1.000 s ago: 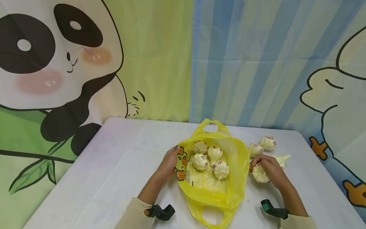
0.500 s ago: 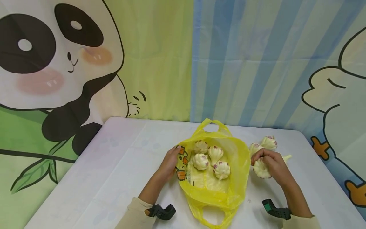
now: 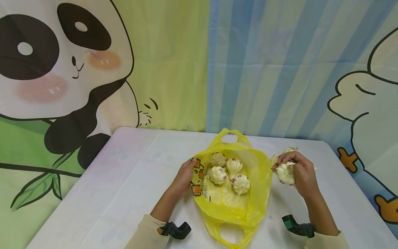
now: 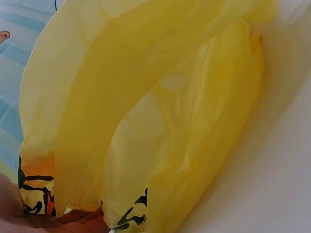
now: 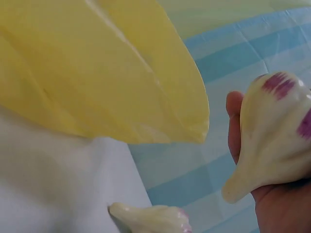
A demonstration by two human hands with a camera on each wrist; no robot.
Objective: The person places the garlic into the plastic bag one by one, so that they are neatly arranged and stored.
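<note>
A yellow plastic bag (image 3: 264,180) lies with its mouth spread wide, and several garlic bulbs (image 3: 240,184) rest inside it. My left hand (image 3: 182,179) pinches the bag's left rim, thumb inside the mouth; some of its fingers show behind the film in the left wrist view. Right of the bag, my right hand (image 3: 304,174) holds a white garlic bulb (image 5: 279,128) with purple streaks, lifted off the table. Behind that hand, other bulbs on the table are partly hidden; one loose garlic bulb (image 5: 153,218) shows low in the right wrist view.
The bag's handles, a near handle (image 3: 231,243) and a far handle (image 3: 230,132), stick out front and back. A white table (image 3: 130,193) carries everything. Behind its far edge hangs a printed curtain (image 3: 174,69) with a panda and stripes.
My right hand has raised the garlic bulb from the table and brought it slightly up and away, now covering more of the bulbs behind. The left hand and bag have stayed put.
</note>
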